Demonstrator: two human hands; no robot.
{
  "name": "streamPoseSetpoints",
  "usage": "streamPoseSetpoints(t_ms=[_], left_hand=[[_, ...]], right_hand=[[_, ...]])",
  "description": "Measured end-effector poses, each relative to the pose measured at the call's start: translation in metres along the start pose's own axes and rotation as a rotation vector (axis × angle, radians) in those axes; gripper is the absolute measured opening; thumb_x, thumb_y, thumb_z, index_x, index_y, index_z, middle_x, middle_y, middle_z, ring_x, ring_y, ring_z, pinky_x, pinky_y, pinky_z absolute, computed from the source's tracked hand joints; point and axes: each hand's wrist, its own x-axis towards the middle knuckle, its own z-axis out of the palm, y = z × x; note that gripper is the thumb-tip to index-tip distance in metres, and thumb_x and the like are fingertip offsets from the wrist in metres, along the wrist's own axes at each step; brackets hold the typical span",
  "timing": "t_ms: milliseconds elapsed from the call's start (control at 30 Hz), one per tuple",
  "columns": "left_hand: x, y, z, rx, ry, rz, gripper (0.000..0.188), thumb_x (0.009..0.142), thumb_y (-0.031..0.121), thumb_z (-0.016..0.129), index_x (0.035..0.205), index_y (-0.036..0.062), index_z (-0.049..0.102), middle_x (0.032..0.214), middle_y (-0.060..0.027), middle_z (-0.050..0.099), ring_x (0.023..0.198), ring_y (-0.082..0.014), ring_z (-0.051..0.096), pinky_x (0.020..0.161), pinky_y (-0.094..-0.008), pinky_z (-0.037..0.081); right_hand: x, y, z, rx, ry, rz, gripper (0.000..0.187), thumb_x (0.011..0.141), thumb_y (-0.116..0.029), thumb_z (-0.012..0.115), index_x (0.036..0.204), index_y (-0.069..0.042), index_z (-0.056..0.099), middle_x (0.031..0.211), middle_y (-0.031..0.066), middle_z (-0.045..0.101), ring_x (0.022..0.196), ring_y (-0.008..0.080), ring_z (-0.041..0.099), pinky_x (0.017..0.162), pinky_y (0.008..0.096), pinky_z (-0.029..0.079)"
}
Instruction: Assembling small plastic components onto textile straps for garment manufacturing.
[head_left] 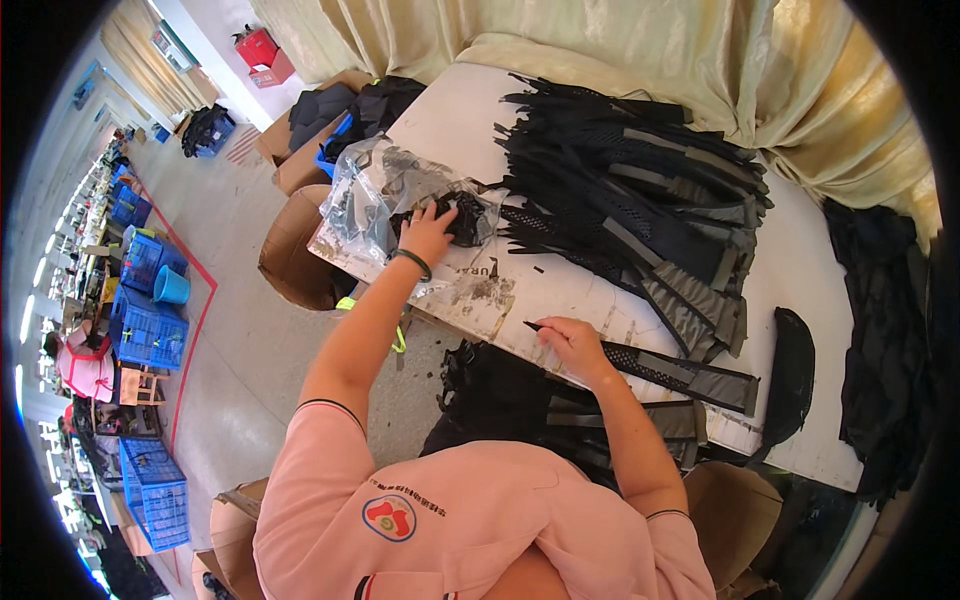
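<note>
My left hand [428,235] reaches to the far left of the table, its fingers spread over small black pieces [466,222] in a clear plastic bag [365,200]. What lies under the fingertips is hidden. My right hand [574,346] is closed around one end of a black strap [690,378] near the table's front edge. The strap has a mesh part and a grey panel, and its pointed tip pokes out left of my fingers. Just beyond lies a big pile of similar black straps [630,190], fanned across the table.
The white table [780,250] has a worn, marked front edge. A dark curved piece [790,375] and black fabric [885,340] lie at the right. More straps [630,425] hang below the edge. Cardboard boxes [300,245] stand left; a curtain [640,45] hangs behind.
</note>
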Motion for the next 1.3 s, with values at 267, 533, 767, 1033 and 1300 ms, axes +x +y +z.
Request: streamPoseSetpoints(t_ms=[267, 533, 767, 1033, 1300], left_hand=[[-0.033, 0.016, -0.034, 0.084, -0.053, 0.071, 0.036, 0.080, 0.024, 0.065, 0.115, 0.0187, 0.059, 0.123, -0.0120, 0.053, 0.121, -0.0336, 0.044, 0.097, -0.0547, 0.035], [-0.044, 0.023, -0.021, -0.104, 0.028, 0.187, 0.026, 0.073, 0.026, 0.072, 0.091, 0.0087, 0.063, 0.089, -0.0111, 0.058, 0.086, -0.0314, 0.059, 0.073, -0.0400, 0.048], [-0.034, 0.012, 0.001, -0.419, 0.029, 0.038, 0.034, 0.067, 0.025, 0.076, 0.091, 0.0044, 0.063, 0.084, -0.0122, 0.058, 0.077, -0.0262, 0.059, 0.070, -0.0353, 0.049], [-0.044, 0.025, 0.002, -0.586, 0.149, 0.067, 0.024, 0.072, 0.015, 0.072, 0.091, 0.0030, 0.062, 0.083, -0.0102, 0.062, 0.072, -0.0240, 0.061, 0.067, -0.0325, 0.050], [-0.114, 0.127, -0.033, -1.333, 0.045, 0.188, 0.014, 0.081, 0.001, 0.062, 0.095, 0.0014, 0.060, 0.085, -0.0036, 0.062, 0.073, -0.0088, 0.059, 0.065, -0.0237, 0.048]], right_hand=[[0.006, 0.007, -0.003, 0.095, -0.011, 0.071, 0.013, 0.082, -0.010, 0.063, 0.091, -0.001, 0.065, 0.077, 0.0072, 0.063, 0.063, 0.0139, 0.058, 0.061, 0.0265, 0.047], [0.010, 0.018, -0.002, 0.026, 0.000, 0.074, 0.016, 0.081, -0.014, 0.064, 0.087, 0.000, 0.064, 0.068, 0.0050, 0.061, 0.061, 0.0113, 0.054, 0.058, 0.0255, 0.044], [0.013, 0.007, -0.003, 0.149, -0.014, 0.158, 0.016, 0.083, -0.014, 0.062, 0.087, 0.001, 0.065, 0.068, 0.0014, 0.060, 0.058, 0.0077, 0.053, 0.056, 0.0236, 0.043], [0.011, -0.012, -0.007, 0.229, -0.015, 0.284, 0.016, 0.084, -0.013, 0.062, 0.091, 0.001, 0.066, 0.072, 0.0019, 0.062, 0.059, 0.0073, 0.053, 0.056, 0.0224, 0.043], [-0.006, -0.062, -0.007, 0.781, -0.060, 0.313, 0.008, 0.083, -0.011, 0.062, 0.084, -0.003, 0.061, 0.069, 0.0027, 0.057, 0.061, 0.0109, 0.051, 0.060, 0.0237, 0.040]])
